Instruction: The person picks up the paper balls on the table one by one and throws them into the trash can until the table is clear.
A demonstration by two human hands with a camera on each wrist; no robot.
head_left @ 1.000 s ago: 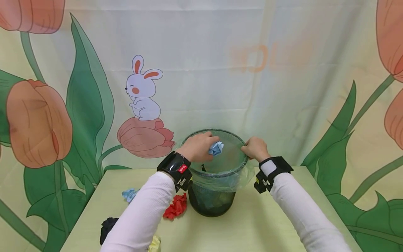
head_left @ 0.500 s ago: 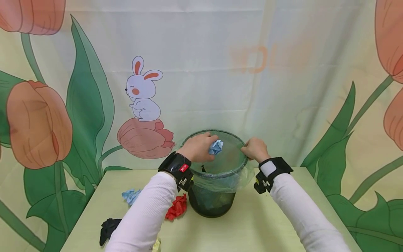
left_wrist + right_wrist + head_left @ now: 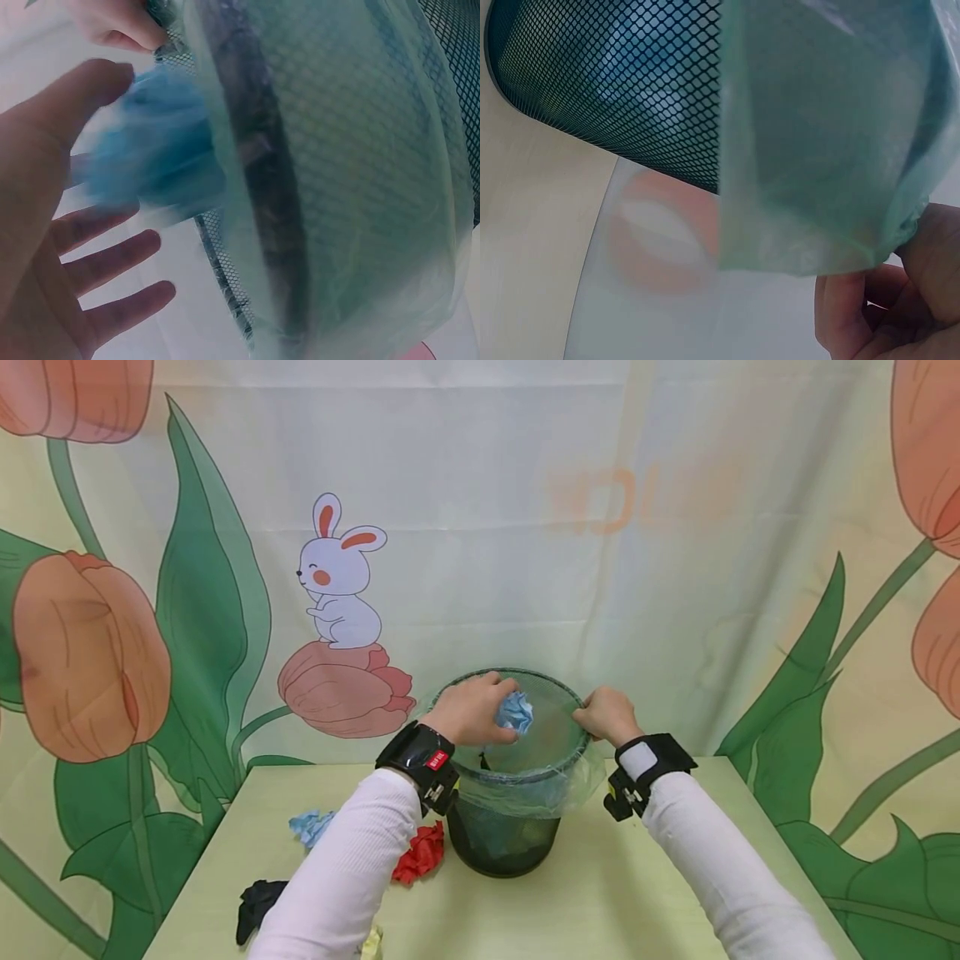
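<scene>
Now between thumb and spread fingers of the left hand (image 3: 472, 707), at the mouth of the bin (image 3: 502, 847): crumpled blue paper (image 3: 516, 712); cannot tell if touching. Probably light, springy, hardly slippery; pinch loosely around the middle. With right hand (image 3: 609, 715), gripping the lined rim (image 3: 525, 777).
</scene>
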